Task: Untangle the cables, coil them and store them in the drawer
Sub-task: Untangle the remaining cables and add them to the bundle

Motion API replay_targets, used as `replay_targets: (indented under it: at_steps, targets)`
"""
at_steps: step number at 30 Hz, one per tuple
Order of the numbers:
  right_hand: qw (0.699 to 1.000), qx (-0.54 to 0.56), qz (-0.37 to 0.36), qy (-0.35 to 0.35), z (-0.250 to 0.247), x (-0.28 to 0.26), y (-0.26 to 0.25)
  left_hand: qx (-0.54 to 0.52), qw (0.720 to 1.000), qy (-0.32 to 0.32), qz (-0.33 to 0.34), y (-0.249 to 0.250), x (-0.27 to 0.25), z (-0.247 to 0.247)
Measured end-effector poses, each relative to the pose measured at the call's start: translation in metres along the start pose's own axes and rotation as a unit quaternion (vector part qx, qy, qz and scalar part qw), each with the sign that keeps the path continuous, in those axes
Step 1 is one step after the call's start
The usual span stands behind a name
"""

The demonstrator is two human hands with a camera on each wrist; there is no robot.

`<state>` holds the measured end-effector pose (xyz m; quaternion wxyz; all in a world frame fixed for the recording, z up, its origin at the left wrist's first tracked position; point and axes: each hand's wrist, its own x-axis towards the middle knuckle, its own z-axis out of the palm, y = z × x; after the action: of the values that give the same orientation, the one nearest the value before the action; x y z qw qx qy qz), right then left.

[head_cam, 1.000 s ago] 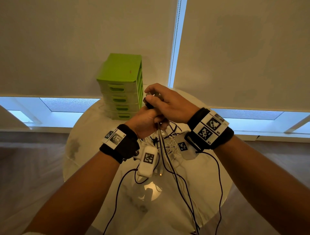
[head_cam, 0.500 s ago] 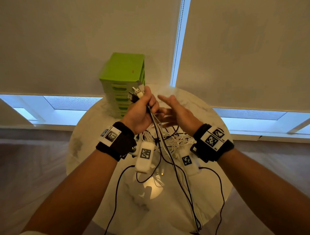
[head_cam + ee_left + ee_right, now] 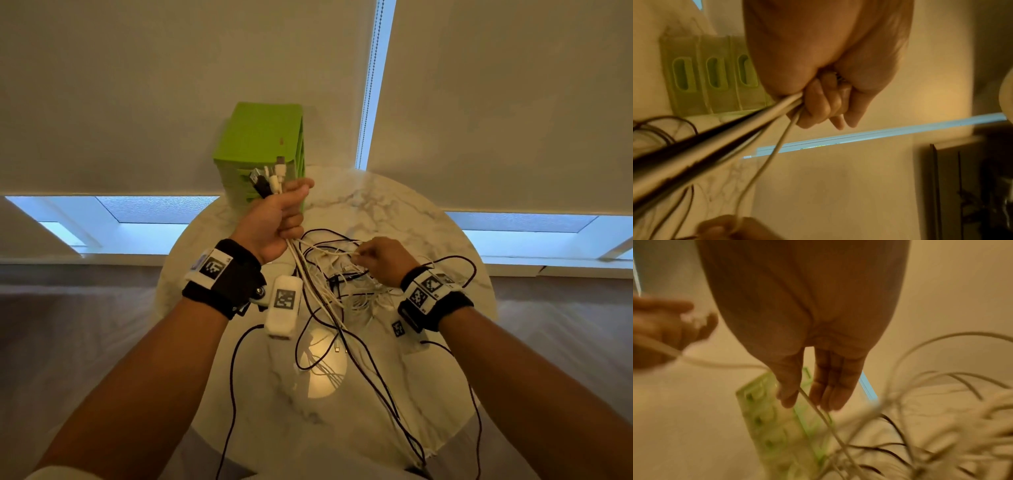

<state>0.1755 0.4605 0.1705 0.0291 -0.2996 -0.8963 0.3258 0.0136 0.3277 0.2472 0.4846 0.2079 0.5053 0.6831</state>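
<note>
Item: cable tangle [image 3: 346, 284], mid-untangling on the round marbled surface [image 3: 394, 212]. We are fisting the gathered plug ends [image 3: 270, 178] in our left hand [image 3: 274, 219] while our right hand [image 3: 380, 258] is pinching one white cable [image 3: 818, 408]; we judge it best to be drawing it out slowly, slack. Green drawer unit [image 3: 263, 144] is standing behind, drawers closed, against drawn blinds [image 3: 496, 102].

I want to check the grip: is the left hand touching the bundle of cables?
Touching. In the left wrist view, the left hand has fingers curled round the bundle of cables; the head view agrees.
</note>
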Motion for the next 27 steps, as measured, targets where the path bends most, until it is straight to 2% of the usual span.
replay_targets:
  at_steps: [3, 5, 6, 11, 14, 16, 17, 18, 21, 23, 27]
  targets:
    - [0.986, 0.157, 0.011, 0.048, -0.017, 0.001, -0.019, 0.078, 0.996, 0.021, -0.030, -0.007, 0.004, -0.005]
    - [0.951, 0.297, -0.002, 0.090, -0.029, -0.007, -0.033, 0.113, 0.993, 0.009, -0.041, -0.012, 0.005, -0.005]
    - [0.938, 0.332, -0.026, 0.099, -0.035, -0.011, -0.041, 0.132, 0.990, -0.001, -0.045, -0.015, 0.005, -0.004]
    - [0.921, 0.327, -0.191, 0.088, -0.046, -0.023, -0.073, 0.146, 0.984, -0.062, -0.085, -0.033, -0.006, 0.018]
    - [0.899, 0.355, -0.206, 0.156, -0.047, -0.024, -0.078, 0.137, 0.988, -0.041, -0.065, -0.030, -0.003, 0.027]
    - [0.885, 0.365, -0.180, 0.227, -0.043, -0.020, -0.072, 0.135, 0.990, -0.037, -0.031, -0.026, 0.001, 0.029]
    - [0.888, 0.363, -0.154, 0.237, -0.039, -0.018, -0.068, 0.127, 0.991, -0.034, -0.021, -0.024, 0.003, 0.029]
    - [0.901, 0.359, -0.121, 0.213, -0.035, -0.016, -0.064, 0.112, 0.993, -0.030, -0.016, -0.023, 0.004, 0.030]
    - [0.952, 0.300, -0.038, 0.040, -0.013, -0.016, -0.043, 0.056, 0.997, -0.046, 0.009, -0.017, 0.007, 0.032]
    - [0.975, 0.220, -0.018, -0.016, 0.002, -0.018, -0.021, 0.034, 0.996, -0.072, 0.031, -0.011, 0.009, 0.029]
    - [0.984, 0.175, 0.006, 0.044, 0.002, -0.016, 0.011, 0.023, 0.995, -0.080, 0.048, -0.004, 0.007, 0.022]
